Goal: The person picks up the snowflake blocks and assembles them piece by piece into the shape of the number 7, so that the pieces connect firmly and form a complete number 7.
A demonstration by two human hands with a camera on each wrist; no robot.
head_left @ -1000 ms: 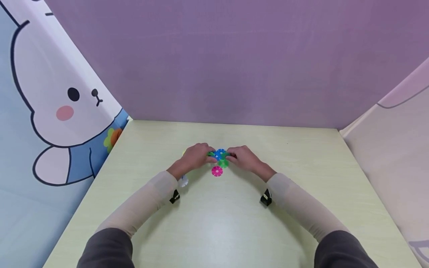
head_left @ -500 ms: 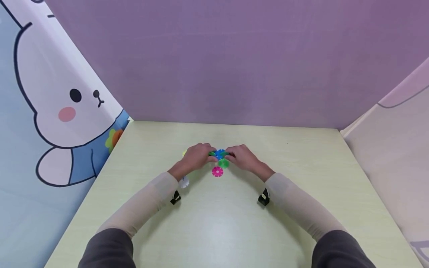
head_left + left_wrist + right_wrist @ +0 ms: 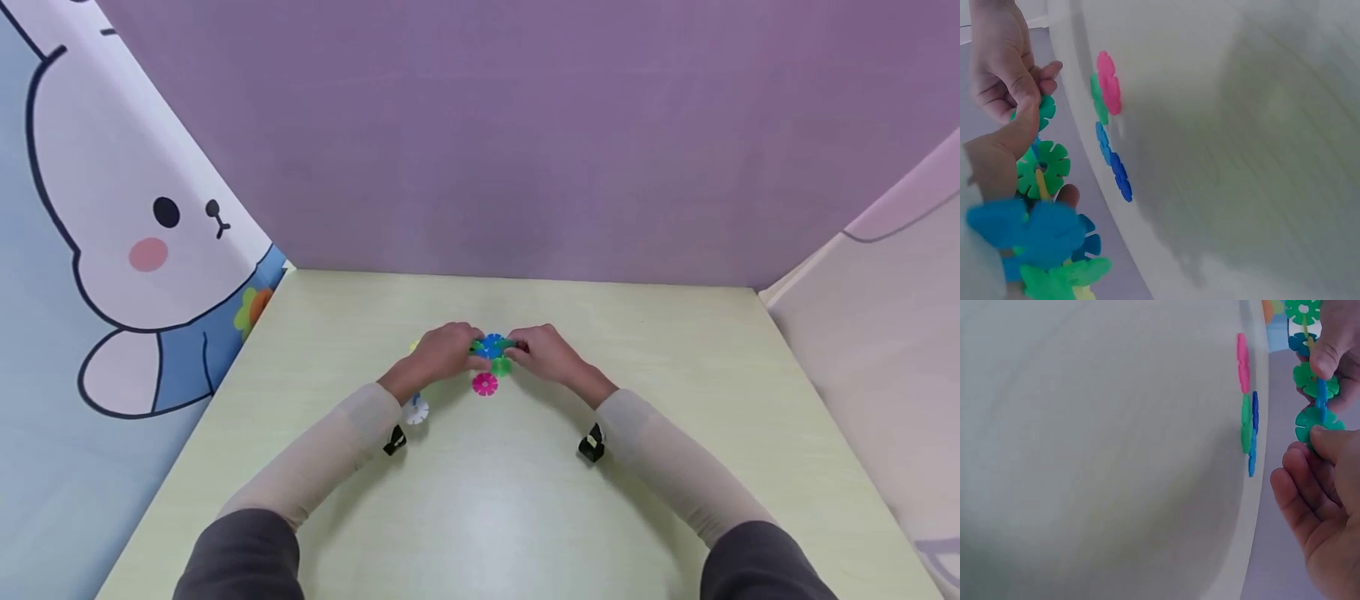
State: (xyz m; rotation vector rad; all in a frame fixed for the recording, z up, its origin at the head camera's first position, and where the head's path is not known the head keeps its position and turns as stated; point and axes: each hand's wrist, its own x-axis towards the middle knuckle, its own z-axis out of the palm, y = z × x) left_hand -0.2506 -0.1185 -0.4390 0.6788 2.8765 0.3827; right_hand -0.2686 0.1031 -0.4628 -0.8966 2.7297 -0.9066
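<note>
My left hand [image 3: 441, 353] and right hand [image 3: 547, 353] face each other above the table, a chain of slotted plastic snowflake discs running between them. In the right wrist view my left thumb and fingers pinch a green disc [image 3: 1311, 379] of this chain. My right hand pinches the green end disc [image 3: 1310, 427], and a blue disc [image 3: 1321, 397] joins the two edge-on. More of the chain, with blue, yellow and green discs, hangs past my left hand; a blurred blue disc [image 3: 1032, 231] is close to the left wrist camera. A white disc [image 3: 416, 410] shows below my left wrist.
On the table [image 3: 495, 517], between and below my hands, lie a pink disc [image 3: 485, 384], a green disc [image 3: 501, 367] and blue discs [image 3: 492, 344]. A purple panel [image 3: 487, 150] stands behind the table. Black wrist-camera mounts [image 3: 592, 444] hang under both sleeves.
My left hand has shifted very slightly, and the white disc below its wrist shows a little more. My right hand stays almost still; both keep their hold on the chain.
</note>
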